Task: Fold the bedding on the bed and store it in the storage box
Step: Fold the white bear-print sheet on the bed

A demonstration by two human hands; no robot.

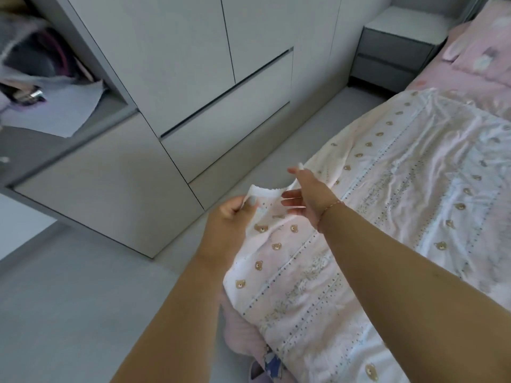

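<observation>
- While the bedding [387, 217] is lying spread along the bed [470, 87], only its near corner is being lifted, just beyond the fingers.
- Left hand [232, 214]: fingers are curling round the scalloped white corner, thumb pinching on top.
- Right hand [304, 200]: fingers are spreading straight and apart, resting along the hem just past the left fingers, clamping nothing.
- Risk: the thin corner is likely slipping from a one-handed pinch; cause, the cloth's weight dragging off the bed edge below the fingers.
- Risk: the fold is likely going crooked; cause, wrinkles sitting far beyond the fingers, towards the pillow [486, 51].
- Look: white-pink cloth, small bear prints, dotted stripes, creased and soft.
- Storage box: not showing in view.
- Wardrobe [193, 92]: standing left of the fingers.
</observation>
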